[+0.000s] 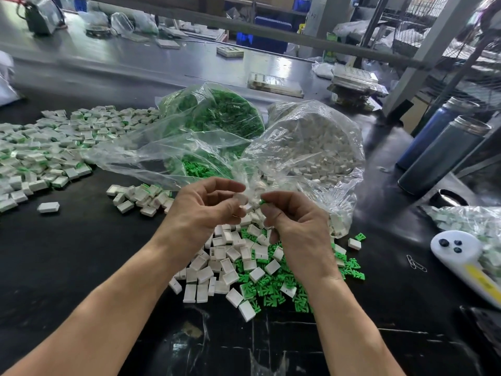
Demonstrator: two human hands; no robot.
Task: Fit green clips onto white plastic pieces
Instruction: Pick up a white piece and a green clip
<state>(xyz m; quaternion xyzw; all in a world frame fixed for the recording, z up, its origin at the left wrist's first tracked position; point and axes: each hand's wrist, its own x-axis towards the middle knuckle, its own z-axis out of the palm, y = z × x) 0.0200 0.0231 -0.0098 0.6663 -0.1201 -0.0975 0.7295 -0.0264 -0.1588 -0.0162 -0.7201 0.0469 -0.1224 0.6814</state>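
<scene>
Left hand (208,204) pinches a white piece (240,199), right hand (292,221) a green clip (262,202); finished heap (40,147) left, many loose parts (244,267) remain.

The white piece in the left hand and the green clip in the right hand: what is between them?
In the head view, only a narrow gap separates white piece and green clip; clear bag plastic shows behind it.

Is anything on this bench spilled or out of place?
Nothing looks wrong. Loose white pieces and green clips lie heaped below the hands, but that seems the working supply. One white piece sits apart at left, and two paperclips lie at right.
</scene>
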